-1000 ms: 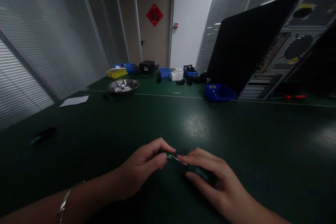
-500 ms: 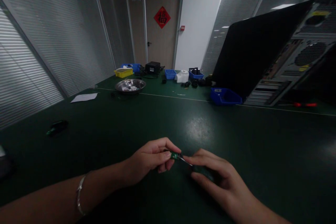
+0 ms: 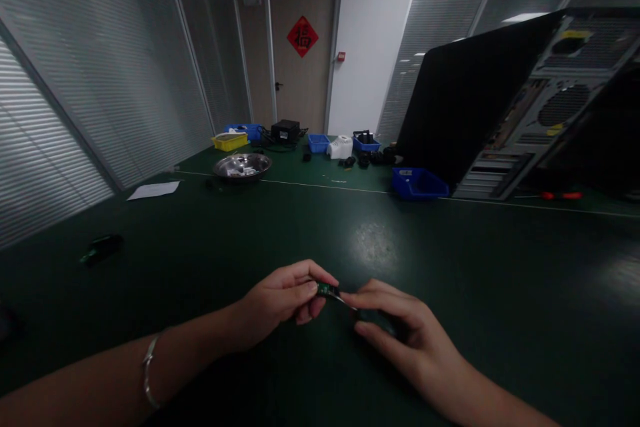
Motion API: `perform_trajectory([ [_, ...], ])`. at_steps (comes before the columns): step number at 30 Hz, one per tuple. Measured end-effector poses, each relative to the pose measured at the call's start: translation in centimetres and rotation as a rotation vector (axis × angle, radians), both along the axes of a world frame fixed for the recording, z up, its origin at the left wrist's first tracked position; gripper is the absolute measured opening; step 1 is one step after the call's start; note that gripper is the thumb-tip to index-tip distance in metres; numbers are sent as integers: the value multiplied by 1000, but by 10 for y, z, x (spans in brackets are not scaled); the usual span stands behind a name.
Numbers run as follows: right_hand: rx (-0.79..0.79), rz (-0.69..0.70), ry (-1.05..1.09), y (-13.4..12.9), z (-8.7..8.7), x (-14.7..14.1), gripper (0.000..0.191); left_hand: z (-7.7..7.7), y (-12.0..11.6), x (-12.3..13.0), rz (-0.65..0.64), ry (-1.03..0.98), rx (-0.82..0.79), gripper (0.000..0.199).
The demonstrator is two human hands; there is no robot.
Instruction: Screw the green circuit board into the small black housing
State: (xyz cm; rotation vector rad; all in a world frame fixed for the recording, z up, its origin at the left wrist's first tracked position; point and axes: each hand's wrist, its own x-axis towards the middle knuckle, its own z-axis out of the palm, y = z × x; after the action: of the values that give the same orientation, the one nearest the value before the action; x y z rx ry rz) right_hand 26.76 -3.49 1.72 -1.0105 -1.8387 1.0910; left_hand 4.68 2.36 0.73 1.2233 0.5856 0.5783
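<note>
My left hand (image 3: 293, 293) pinches a small green circuit board (image 3: 325, 289) between thumb and fingers, low in the middle of the head view. A dark part sits at the board's right end. From there a thin silvery strip (image 3: 345, 301) slants down to my right hand (image 3: 407, 327). That hand is curled, its index fingertip against the strip and its thumb a little lower. Whether the strip is a tool's tip or a part of the board I cannot make out; the space inside the right hand is dark.
On the green table (image 3: 280, 220) lie a dark object with green (image 3: 101, 249) and a paper sheet (image 3: 153, 191) at left. Farther back are a metal bowl (image 3: 243, 167), a yellow bin (image 3: 229, 141) and a blue bin (image 3: 420, 184). A computer case (image 3: 480, 113) stands at right.
The whole view has shifted slightly, so the room and both hands appear farther left. The left hand keeps its pinch on the board, and the right fingers stay beside the strip.
</note>
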Motion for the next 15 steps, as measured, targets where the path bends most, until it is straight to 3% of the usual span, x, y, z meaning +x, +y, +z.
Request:
perform_trajectory([
  [10,9,-58,-21,0,1,1,29,-4,3,-3,126,27,84,18],
  [15,1,-51,-10,1,1,1,30,-7,5,-1,48,-90,15,16],
])
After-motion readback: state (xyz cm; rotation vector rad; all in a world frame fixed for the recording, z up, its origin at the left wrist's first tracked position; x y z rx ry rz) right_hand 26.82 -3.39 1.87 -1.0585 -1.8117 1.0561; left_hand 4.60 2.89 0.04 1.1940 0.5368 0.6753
